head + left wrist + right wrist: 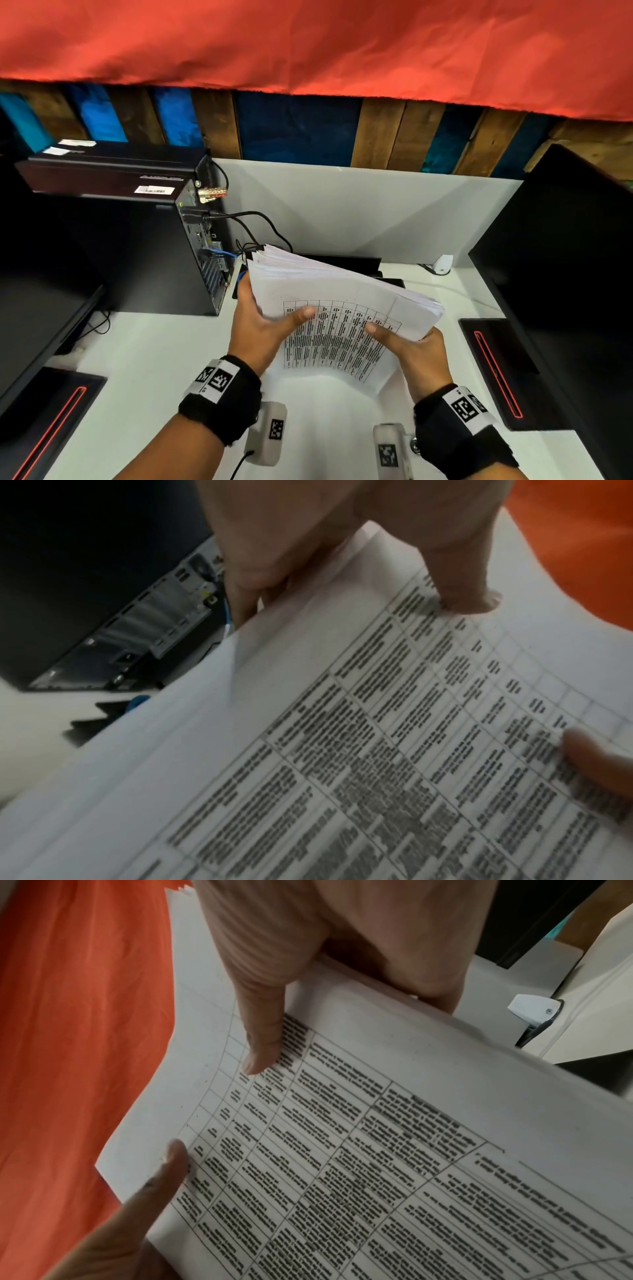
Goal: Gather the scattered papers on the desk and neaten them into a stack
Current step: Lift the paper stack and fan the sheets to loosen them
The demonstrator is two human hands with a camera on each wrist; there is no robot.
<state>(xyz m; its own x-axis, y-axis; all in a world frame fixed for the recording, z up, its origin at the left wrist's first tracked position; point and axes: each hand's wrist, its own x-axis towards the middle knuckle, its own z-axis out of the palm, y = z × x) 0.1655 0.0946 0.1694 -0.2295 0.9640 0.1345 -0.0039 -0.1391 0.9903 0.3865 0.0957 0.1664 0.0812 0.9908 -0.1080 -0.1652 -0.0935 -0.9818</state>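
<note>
A thick stack of white papers (339, 301) with a printed table on top is held tilted above the white desk (164, 346). My left hand (263, 325) grips its left edge, thumb on the top sheet and fingers behind. My right hand (407, 342) grips the right edge the same way. The far edges of the sheets are fanned and uneven. In the left wrist view the stack (342, 723) fills the frame with my left thumb (462, 588) pressed on it. In the right wrist view my right thumb (263, 1042) lies on the printed stack (377, 1150).
A black computer tower (137, 246) with cables stands at the left. Black monitors flank the desk at the left (37, 308) and right (565, 274). A white partition (359, 212) closes the back, with red cloth (308, 44) hanging above. A small white clip (442, 264) sits at the back right.
</note>
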